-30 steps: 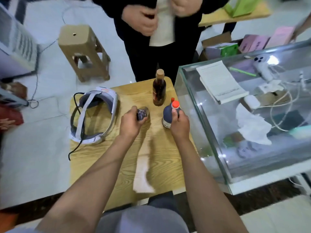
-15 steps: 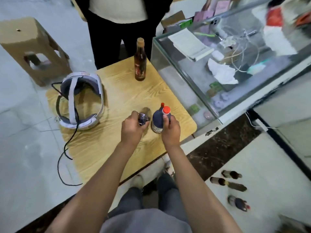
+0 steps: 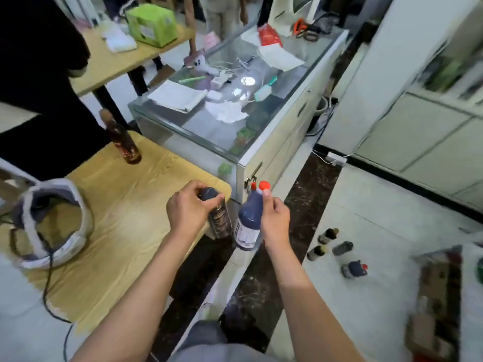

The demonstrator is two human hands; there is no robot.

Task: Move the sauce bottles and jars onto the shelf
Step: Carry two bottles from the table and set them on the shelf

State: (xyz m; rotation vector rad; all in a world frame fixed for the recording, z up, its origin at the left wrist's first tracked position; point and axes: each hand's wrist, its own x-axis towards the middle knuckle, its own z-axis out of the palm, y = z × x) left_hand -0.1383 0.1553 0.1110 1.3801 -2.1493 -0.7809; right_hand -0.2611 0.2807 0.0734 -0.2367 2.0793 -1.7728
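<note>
Both hands lifted jar and bottle off table.

The wooden table bears a brown bottle and a headset.

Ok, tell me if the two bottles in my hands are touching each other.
Cannot tell. In the head view the dark bottle in the left hand and the red-capped bottle in the right hand sit nearly side by side, blurred.

bright even indoor light, glare on the glass counter, motion-blurred, warped edges.
</note>
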